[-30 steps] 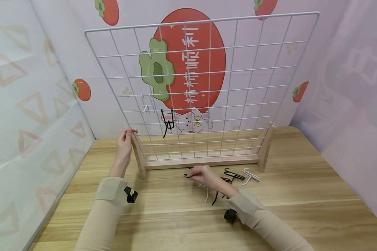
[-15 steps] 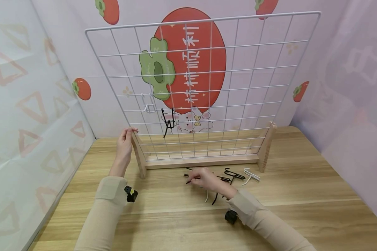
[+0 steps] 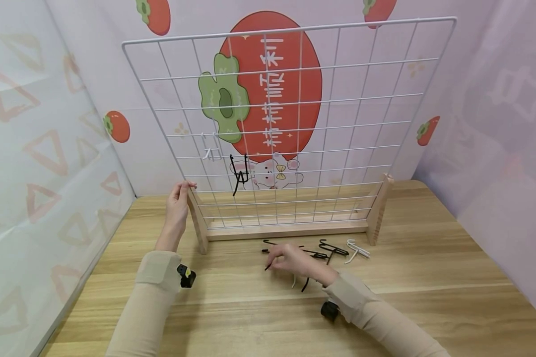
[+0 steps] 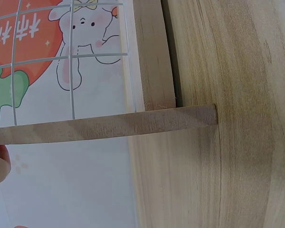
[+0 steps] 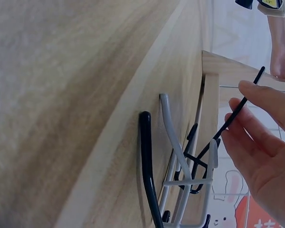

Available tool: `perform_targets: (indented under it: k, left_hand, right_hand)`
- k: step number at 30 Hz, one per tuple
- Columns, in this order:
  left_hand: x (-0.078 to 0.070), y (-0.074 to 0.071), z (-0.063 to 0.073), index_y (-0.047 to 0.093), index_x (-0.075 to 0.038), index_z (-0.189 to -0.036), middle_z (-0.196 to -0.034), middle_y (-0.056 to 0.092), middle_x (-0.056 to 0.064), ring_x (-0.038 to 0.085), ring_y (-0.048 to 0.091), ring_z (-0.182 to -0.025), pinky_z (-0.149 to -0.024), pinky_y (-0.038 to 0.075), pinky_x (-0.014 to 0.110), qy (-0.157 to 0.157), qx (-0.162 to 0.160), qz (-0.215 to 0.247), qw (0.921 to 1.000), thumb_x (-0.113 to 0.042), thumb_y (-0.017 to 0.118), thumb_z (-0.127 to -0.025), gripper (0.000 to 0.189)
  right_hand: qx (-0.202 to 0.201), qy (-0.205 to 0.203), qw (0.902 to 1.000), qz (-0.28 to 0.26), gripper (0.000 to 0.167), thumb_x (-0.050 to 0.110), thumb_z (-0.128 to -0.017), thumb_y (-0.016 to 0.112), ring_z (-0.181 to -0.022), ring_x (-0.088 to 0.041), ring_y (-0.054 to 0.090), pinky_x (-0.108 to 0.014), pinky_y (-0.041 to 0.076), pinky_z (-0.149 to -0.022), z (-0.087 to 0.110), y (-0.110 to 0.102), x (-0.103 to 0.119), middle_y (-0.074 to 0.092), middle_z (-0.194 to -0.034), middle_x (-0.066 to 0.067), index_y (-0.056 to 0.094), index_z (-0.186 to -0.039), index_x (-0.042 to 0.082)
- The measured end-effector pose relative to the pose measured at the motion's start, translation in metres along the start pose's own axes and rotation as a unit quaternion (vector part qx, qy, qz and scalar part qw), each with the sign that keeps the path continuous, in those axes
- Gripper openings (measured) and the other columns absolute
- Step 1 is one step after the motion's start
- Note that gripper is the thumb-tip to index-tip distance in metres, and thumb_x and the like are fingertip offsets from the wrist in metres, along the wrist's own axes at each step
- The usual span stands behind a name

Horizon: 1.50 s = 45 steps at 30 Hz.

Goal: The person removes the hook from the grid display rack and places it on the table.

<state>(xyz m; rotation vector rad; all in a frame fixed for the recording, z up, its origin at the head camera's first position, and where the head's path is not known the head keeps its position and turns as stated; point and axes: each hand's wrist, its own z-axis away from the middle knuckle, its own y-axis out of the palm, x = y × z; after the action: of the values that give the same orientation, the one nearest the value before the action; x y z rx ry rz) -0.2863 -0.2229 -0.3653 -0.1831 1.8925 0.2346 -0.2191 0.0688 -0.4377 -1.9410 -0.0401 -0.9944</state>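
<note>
Black hook [image 5: 220, 133] | right hand [image 5: 268, 149] pinching | long axis slanted | prong [image 5: 259, 75] pointing leftward

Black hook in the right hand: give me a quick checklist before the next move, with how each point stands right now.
1. Right hand has the held black hook: ok, pinched by its long prong.
2. Held black hook free of the loose white hook: cannot tell; they overlap in the right wrist view.
3. Left hand on the left wooden post: ok, fingers at its upper end.
4. Wire grid standing in the wooden base: ok.
5. Hung black hook on the grid: ok.
6. Held black hook up at the grid: not ok; it is down near the table.
</note>
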Motion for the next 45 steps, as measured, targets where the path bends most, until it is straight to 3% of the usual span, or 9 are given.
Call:
perform_targets:
  k: [7, 16, 28, 38, 45]
  left_hand:
    - [0.0004, -0.0003, 0.0004, 0.055, -0.02, -0.085, -0.092, 0.056, -0.006, 0.007, 0.04, -0.108, -0.101, 0.023, 0.024, 0.001, 0.0, 0.001, 1.0, -0.027, 0.041, -0.093, 0.017]
    - [-0.0002, 0.0001, 0.0009, 0.054, -0.018, -0.085, -0.089, 0.055, -0.01, 0.008, 0.041, -0.106, -0.101, 0.023, 0.025, 0.008, 0.002, 0.001, 1.0, -0.028, 0.041, -0.093, 0.018]
    - [-0.0003, 0.0008, 0.0005, 0.055, -0.02, -0.083, -0.09, 0.056, -0.007, 0.007, 0.042, -0.104, -0.099, 0.025, 0.023, 0.007, -0.004, 0.006, 0.9999, -0.027, 0.042, -0.093, 0.018]
    - [0.0008, 0.0001, 0.0005, 0.054, -0.019, -0.085, -0.089, 0.055, -0.01, 0.007, 0.041, -0.104, -0.098, 0.025, 0.022, 0.0, -0.001, 0.001, 1.0, -0.027, 0.041, -0.093, 0.017]
    - [0.0019, 0.0001, -0.0008, 0.053, -0.019, -0.085, -0.088, 0.054, -0.011, 0.007, 0.042, -0.103, -0.097, 0.026, 0.021, -0.002, -0.002, 0.001, 1.0, -0.026, 0.04, -0.094, 0.017]
  right_hand:
    - [0.016, 0.012, 0.9996, 0.018, 0.007, 0.002, -0.078, 0.065, -0.087, -0.011, 0.058, -0.028, 0.048, -0.077, 0.0018, 0.0002, 0.0023, 0.063, -0.086, 0.001, 0.068, -0.082, 0.008]
    - [0.031, -0.001, 0.9988, 0.039, 0.006, 0.002, -0.078, 0.065, -0.086, -0.013, 0.058, -0.024, 0.047, -0.076, 0.0048, -0.0007, 0.004, 0.063, -0.084, 0.0, 0.067, -0.082, 0.005]
    - [0.042, 0.007, 0.9972, 0.062, 0.006, 0.003, -0.076, 0.067, -0.092, -0.013, 0.058, -0.029, 0.04, -0.092, 0.0057, 0.0, 0.0058, 0.063, -0.082, 0.003, 0.068, -0.08, 0.007]
    - [0.053, 0.003, 0.9976, 0.043, 0.005, 0.002, -0.076, 0.067, -0.083, -0.008, 0.056, -0.019, 0.045, -0.076, 0.0068, 0.0018, 0.0046, 0.063, -0.08, 0.003, 0.068, -0.08, 0.005]
    - [0.054, -0.013, 0.9969, 0.056, 0.005, 0.003, -0.075, 0.068, -0.082, -0.007, 0.056, -0.022, 0.044, -0.084, 0.0072, 0.0031, 0.0031, 0.063, -0.079, 0.003, 0.068, -0.079, 0.005]
